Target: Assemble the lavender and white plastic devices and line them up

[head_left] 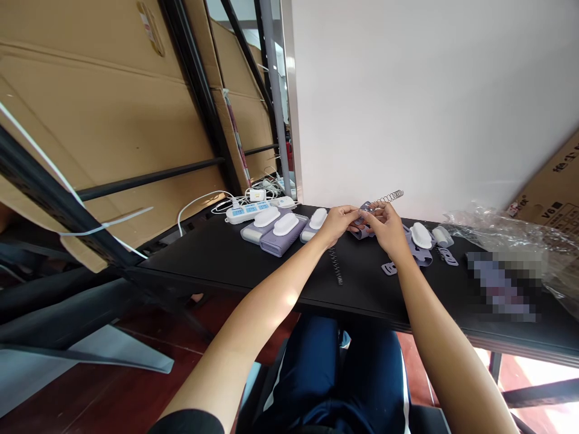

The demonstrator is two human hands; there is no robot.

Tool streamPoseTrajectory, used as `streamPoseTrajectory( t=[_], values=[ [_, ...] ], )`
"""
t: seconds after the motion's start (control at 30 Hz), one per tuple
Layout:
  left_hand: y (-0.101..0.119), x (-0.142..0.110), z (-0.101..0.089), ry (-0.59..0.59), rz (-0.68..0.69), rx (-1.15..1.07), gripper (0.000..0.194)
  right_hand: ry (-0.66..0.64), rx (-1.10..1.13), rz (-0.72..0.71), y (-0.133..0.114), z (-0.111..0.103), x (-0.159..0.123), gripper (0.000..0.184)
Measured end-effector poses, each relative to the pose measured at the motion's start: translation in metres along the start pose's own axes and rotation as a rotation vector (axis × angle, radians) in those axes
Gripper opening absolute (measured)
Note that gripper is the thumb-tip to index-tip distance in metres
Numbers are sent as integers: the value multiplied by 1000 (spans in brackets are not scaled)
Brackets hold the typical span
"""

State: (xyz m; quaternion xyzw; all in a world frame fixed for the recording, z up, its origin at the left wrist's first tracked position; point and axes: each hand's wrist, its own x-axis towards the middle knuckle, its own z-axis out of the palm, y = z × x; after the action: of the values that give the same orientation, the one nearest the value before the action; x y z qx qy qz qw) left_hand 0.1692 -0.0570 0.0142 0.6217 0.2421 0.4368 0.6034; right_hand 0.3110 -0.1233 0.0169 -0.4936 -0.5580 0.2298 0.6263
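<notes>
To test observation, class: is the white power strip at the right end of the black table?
No, the white power strip sits at the black table's left end.

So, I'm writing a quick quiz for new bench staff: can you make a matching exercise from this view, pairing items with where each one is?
Items:
1. White power strip with blue sockets
2. Loose black coil spring
3. Thin coil spring
4. Crumpled clear plastic

Places:
A. Sticking out from the lilac piece pinched by the left hand and right hand
B. Heaped at the right end of the black table
C. At the table's far left end
D. On the tabletop, beside the left forearm

Pairs: 1-C, 2-D, 3-A, 4-B
</notes>
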Motion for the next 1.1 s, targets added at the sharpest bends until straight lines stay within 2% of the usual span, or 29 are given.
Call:
streamPoseTrajectory(
  t=[0.17,0.33,0.5,0.6,0.7,0.9,1.0,1.1],
  values=[
    [-2,2,-2,-13,-21,-46,26,-20,-12,-21,0,-1,0,42],
    [-4,3,0,29,-36,-122,22,-82,-197,-131,6,-2,-1,43],
    [-5,3,1,8,-41,-127,22,-44,-189,-157,14,-2,1,34],
    [-5,3,-1,-27,-22,-111,29,-22,-120,-129,15,-1,1,52],
    [-4,4,-6,-112,-2,-97,37,5,-62,-89,13,0,1,71],
    [-5,7,-13,-264,11,-71,38,-30,20,6,9,-2,4,58],
    [-7,8,-11,-246,47,-47,33,-8,32,12,11,-2,4,57],
    [-9,9,-6,-177,62,2,28,31,-17,-15,16,0,5,53]
  ],
)
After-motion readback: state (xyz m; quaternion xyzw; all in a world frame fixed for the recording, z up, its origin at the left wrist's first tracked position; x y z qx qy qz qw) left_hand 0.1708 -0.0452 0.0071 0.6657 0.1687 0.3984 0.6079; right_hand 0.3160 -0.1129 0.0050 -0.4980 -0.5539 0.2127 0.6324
